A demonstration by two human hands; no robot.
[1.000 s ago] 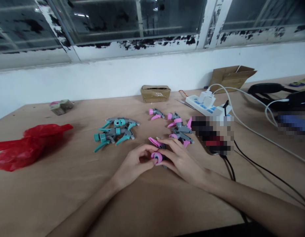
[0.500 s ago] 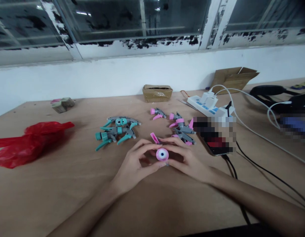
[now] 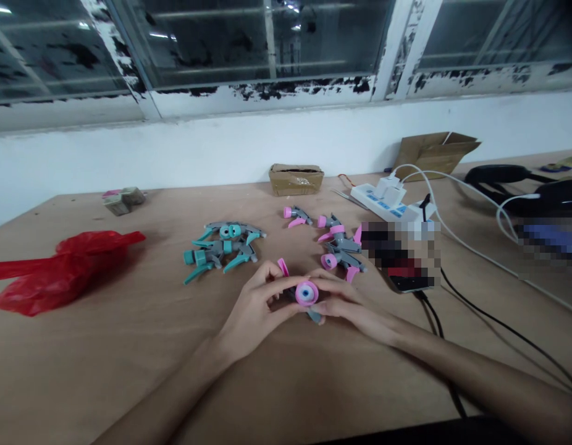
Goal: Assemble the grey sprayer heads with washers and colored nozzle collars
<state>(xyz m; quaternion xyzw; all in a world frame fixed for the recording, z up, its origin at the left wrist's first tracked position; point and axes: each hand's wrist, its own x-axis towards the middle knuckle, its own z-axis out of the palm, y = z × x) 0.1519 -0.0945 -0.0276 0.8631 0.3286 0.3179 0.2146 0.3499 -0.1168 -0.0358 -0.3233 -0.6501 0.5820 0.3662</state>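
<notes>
Now | we pinch one pink-and-grey plastic spray head (image 3: 306,294) with our left hand (image 3: 249,315) and right hand (image 3: 355,309) | likely midway: heap of pink spray heads (image 3: 339,247) waits nearby.

Two hands (image 3: 252,312) (image 3: 355,307), two boxes (image 3: 296,179) (image 3: 437,151), one bag (image 3: 63,272)

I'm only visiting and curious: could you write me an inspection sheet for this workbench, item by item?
Surface: bare wooden table.
Job's things: pink spray head, held between both hands; teal spray heads piled behind on the left, loose pink spray heads behind on the right.
Clutter: red plastic bag, small taped box, open cardboard box.
Grippers (hands): left hand and right hand both pinch the pink spray head with their fingertips.
Cables: power strip with plugs in it; white cable and black cable cross the table's right side.
Surroundings: white wall, window with peeling paint.
</notes>
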